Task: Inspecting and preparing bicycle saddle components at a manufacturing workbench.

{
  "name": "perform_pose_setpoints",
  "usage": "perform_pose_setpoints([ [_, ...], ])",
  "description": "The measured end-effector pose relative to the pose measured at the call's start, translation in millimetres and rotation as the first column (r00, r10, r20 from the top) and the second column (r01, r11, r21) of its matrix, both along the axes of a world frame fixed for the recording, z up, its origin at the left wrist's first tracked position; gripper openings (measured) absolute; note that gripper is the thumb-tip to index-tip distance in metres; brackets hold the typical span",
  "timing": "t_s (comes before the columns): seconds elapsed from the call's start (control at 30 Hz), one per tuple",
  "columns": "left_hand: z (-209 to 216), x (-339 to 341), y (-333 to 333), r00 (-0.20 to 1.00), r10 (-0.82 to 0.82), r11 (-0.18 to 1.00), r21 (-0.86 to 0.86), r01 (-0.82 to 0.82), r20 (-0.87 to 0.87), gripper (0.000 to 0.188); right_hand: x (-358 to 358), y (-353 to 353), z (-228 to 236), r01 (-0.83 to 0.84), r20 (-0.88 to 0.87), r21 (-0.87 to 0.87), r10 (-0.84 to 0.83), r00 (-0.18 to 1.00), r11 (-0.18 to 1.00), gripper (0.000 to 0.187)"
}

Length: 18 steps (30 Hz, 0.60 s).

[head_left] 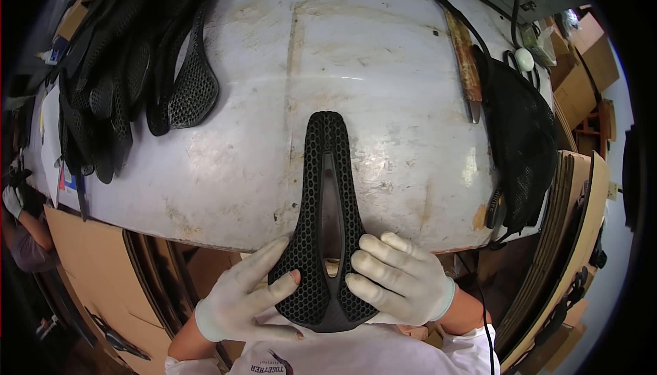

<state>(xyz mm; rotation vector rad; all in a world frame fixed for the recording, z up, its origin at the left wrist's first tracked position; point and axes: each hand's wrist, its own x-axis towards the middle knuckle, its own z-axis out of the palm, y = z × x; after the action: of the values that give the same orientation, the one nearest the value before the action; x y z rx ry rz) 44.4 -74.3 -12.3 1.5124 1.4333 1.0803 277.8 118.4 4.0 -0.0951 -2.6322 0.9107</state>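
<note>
A black bicycle saddle [342, 238] with a honeycomb-patterned top and a long central slot is in front of me. Its narrow nose points away over the table, and its wide rear is close to my body, past the table's front edge. My left hand [250, 293], in a whitish glove with bare skin showing at two fingertips, grips the saddle's left side, one digit resting on top. My gloved right hand [400, 279] has its fingers curled over the right side; its thumb is hidden. The saddle's underside does not show.
Several black saddles [195, 87] are heaped at the table's [383, 46] far left. A worn-handled blade tool [463, 67] and a black mesh bag [523, 135] lie on the right. Cardboard sheets [102, 265] stand on both sides. Another person's gloved hand [12, 202] shows at far left.
</note>
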Motion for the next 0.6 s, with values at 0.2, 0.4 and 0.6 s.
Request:
perform_pose_setpoints([
  [0.2, 0.4, 7.0, -3.4, 0.965, 0.011, 1.000, 0.008, -0.010, -0.260, 0.066, 4.7, -2.4, -3.3, -0.006, 0.016, 0.000, 0.006, 1.000, 1.000, 0.037],
  [0.4, -0.8, 8.0, 0.7, 0.834, -0.021, 0.986, 0.126, 0.108, -0.551, 0.031, 6.4, -3.5, -5.7, -0.016, 0.021, 0.035, 0.015, 1.000, 0.999, 0.037],
  [0.6, 2.9, 18.5, 8.8, 0.818, 0.001, 0.980, 0.162, 0.112, -0.575, 0.030, 10.3, -3.1, -10.8, -0.021, 0.018, 0.037, 0.020, 1.000, 0.999, 0.038],
])
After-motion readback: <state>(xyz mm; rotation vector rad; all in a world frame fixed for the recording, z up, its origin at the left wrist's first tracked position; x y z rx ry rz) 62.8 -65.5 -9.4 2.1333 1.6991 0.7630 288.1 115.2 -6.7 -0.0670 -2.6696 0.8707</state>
